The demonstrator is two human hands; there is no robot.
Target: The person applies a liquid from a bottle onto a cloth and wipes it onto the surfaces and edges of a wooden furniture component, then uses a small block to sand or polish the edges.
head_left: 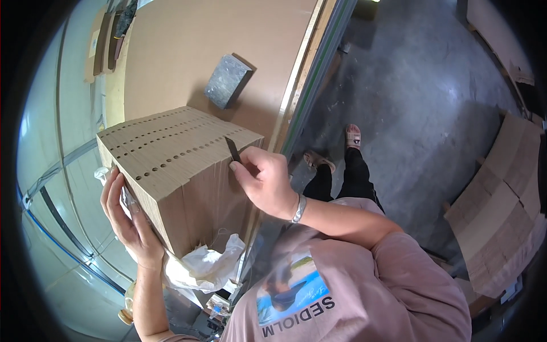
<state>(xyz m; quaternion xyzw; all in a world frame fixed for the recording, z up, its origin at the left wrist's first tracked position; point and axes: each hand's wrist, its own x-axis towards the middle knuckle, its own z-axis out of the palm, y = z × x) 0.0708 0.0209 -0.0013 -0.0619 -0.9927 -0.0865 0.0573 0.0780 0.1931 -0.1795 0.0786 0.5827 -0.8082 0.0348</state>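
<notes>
A tall block of stacked brown cardboard sheets (191,199) stands on the table in front of me, with rows of round holes across its top. My left hand (130,222) lies along the block's left side, its fingers stretched out and pointing up. Between the thumb and bent fingers of my right hand (266,181), a thin dark flat strip (232,149), like a blade, is pinched. Its tip rests at or just over the top face near the right edge; whether it touches, I cannot tell. Crumpled white plastic film (213,259) hangs around the block's lower near side.
A dark grey rectangular block (228,81) sits behind the stack on the brown tabletop (228,28). The table's edge (305,68) runs along the right. More stacked cardboard (501,211) stands at the far right. Hoses and cables (62,239) run along the left.
</notes>
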